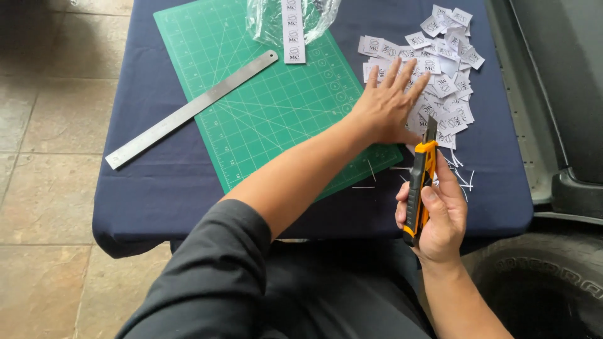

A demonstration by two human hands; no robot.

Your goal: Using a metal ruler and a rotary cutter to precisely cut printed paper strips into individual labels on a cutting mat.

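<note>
Seen from the head camera, both hands work over a small table draped in a dark blue cloth (157, 188); the left hand (388, 103) reaches across with fingers spread wide and palm down, pressing flat on the near edge of a pile of small white printed labels (443, 69), holding nothing; the right hand (440, 216) is wrapped around a yellow and black utility knife (421, 182), gripped upright near the table's front edge, its blade extended and pointing toward the pile; the blade tip sits just beside the left hand's wrist side, whether touching the labels I cannot tell. Left of the pile lies a green cutting mat (264, 107), tilted on the cloth; a long steel ruler (188, 113) rests diagonally, half on the mat and half on the cloth; at the mat's far edge a clear plastic bag (270, 19) sits with a white uncut label strip (293, 31) lying over it; thin white paper slivers (461, 172) lie scattered near the knife; a dark sleeve covers the left upper arm; a tyre (546, 289) shows at lower right, beside the table.
</note>
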